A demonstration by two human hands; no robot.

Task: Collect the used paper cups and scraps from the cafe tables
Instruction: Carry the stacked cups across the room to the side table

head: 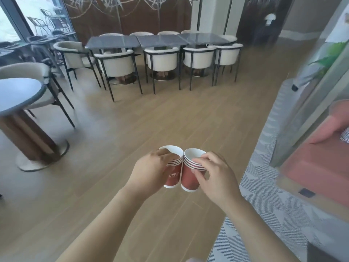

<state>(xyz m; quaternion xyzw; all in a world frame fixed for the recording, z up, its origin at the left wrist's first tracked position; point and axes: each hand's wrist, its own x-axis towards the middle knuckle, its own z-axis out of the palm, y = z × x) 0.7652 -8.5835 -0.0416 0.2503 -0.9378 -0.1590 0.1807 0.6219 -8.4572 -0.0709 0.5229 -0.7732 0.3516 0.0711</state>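
While two nested stacks of red paper cups are carried above the wooden floor (113,167), low in the centre of the head view, each is clasped by one hand: the left stack (172,170) is wrapped by the left hand (151,172), the right stack (190,172) is pinched at rim and wall by the right hand (215,174). Both stacks stand near upright, mouths up, long axes vertical with tops tilted slightly away, sides touching. Risk, as judged: loosely nested cups could slip free or be crushed by a tight squeeze. Grey tables (158,41) in the upper centre appear bare.
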